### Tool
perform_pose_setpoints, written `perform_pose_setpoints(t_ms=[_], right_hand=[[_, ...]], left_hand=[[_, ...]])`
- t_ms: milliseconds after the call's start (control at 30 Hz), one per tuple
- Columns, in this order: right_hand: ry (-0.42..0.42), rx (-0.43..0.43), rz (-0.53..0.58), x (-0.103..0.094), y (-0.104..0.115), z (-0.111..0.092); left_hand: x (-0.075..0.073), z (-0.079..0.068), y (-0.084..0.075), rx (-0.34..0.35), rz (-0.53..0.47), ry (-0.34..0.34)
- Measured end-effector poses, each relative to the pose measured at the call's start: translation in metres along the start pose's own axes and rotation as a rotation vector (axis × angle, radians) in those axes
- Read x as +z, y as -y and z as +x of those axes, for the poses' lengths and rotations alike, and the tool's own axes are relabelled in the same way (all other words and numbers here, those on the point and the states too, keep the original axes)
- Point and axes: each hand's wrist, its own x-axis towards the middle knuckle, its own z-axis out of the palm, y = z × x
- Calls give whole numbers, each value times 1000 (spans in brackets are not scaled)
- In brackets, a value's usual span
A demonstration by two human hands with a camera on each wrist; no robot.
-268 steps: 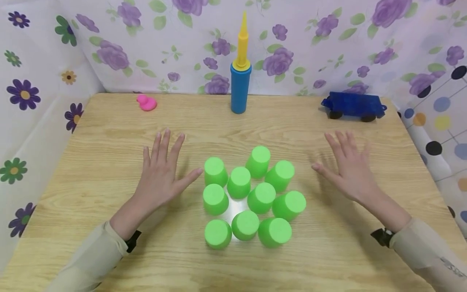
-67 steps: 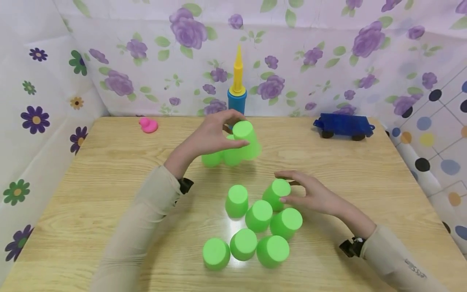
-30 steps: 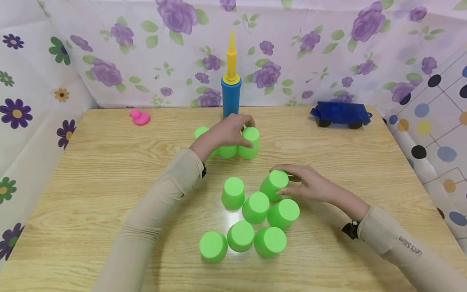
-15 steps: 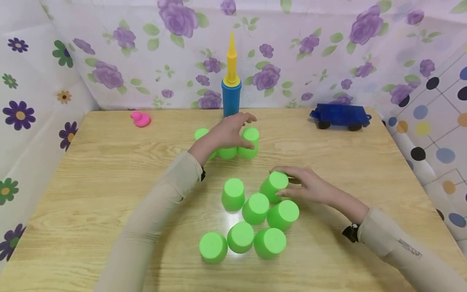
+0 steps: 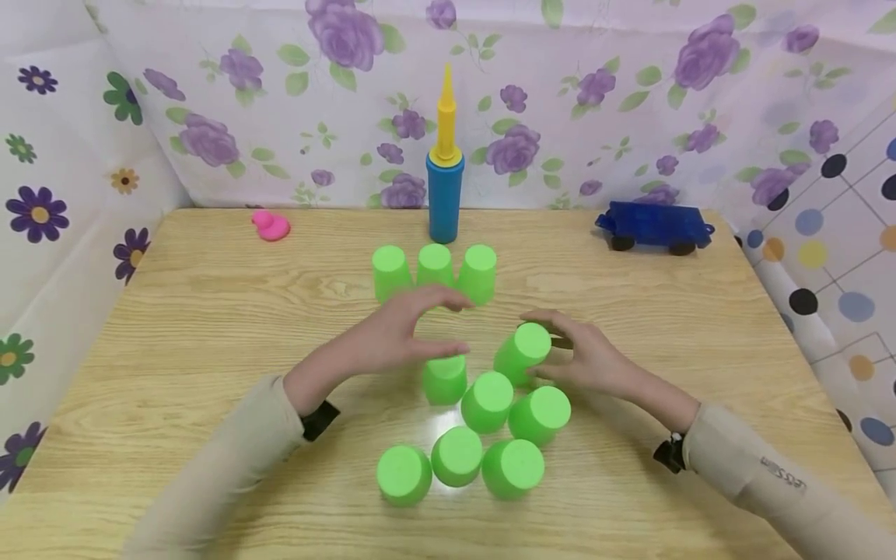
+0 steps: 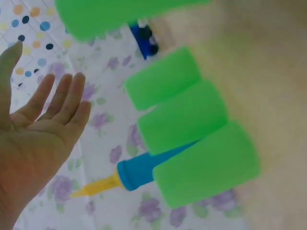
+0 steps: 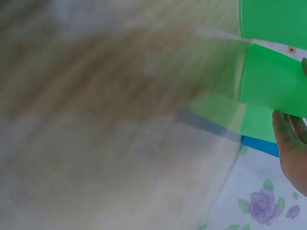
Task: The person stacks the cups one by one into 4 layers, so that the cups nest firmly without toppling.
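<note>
Green plastic cups stand upside down on the wooden table. Three form a row at the back, their right-hand cup fully in sight, the middle one partly behind my left hand. That hand holds nothing; its thumb and fingers are spread apart above a front cup, partly covering it. In the left wrist view the palm and loose fingers show beside the back row. My right hand grips another cup from the right, fingers behind and thumb in front. Several more cups, such as a near one, stand closer to me.
A blue and yellow hand pump stands upright behind the back row. A pink rubber duck sits at the back left, a dark blue toy wagon at the back right. Patterned cloth hangs behind the table.
My left hand carried a cup to the back, set it in the row, let go and has come back toward the front cups. The right hand stays around its cup, which shifts slightly.
</note>
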Motion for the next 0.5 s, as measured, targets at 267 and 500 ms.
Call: perform_pose_setpoints(t_ms=[267,500], right_hand=[[-112,13,-30,-21,3,12],[-194,21,-49,-37,-2,29]], left_hand=[[19,-29,4,-137,-61,36],[28,-37,7,-243,-53,-8]])
